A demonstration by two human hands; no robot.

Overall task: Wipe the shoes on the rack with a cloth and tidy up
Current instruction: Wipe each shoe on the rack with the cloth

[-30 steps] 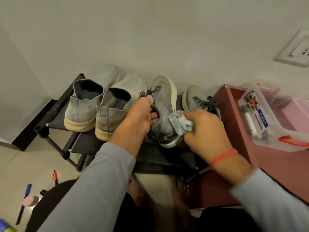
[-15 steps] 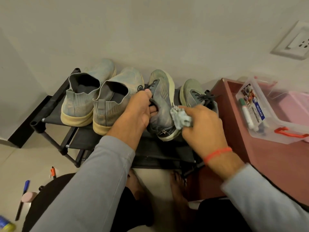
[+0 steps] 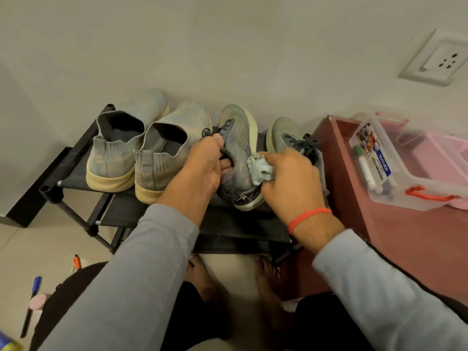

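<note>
On the top shelf of the black shoe rack, the left hand grips a grey laced shoe at its collar, thumb over the tongue edge and fingers curled inside the opening, tilting it onto its side so the heel hangs over the shelf's front edge. The right hand holds a crumpled pale cloth bunched between thumb and fingers, pressed against the shoe's outer side near the heel. So the shoe sits between both hands, touching each. Its mate stands just behind the right hand, partly hidden by it. To the left, a pair of knit slip-on shoes stands upright, heels forward, the nearer one just beside the left hand.
</note>
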